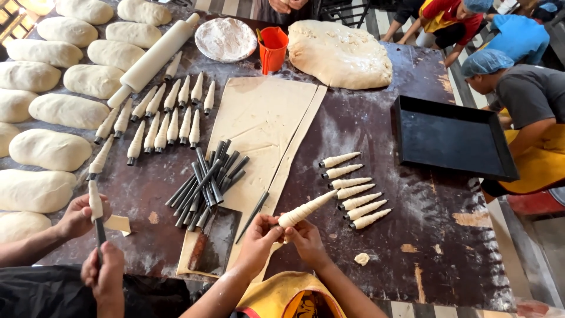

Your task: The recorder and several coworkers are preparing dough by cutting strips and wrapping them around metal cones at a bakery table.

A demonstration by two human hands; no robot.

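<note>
Dough-wrapped cone [306,210] near table edge [376,303]

Single head view, steep downward look, near worktable [353,135]

The wide end of the dough-wrapped cone [306,210] is buried under the fingers of the left hand [259,240] and right hand [307,240], so its base cannot be seen. Far left, the dough loaves [35,189] run off the picture's edge. A co-worker's two hands [94,247] at near left cover most of a dark metal cone [100,232]. The person by the black baking tray [453,138] is cut off at the right edge.
</note>
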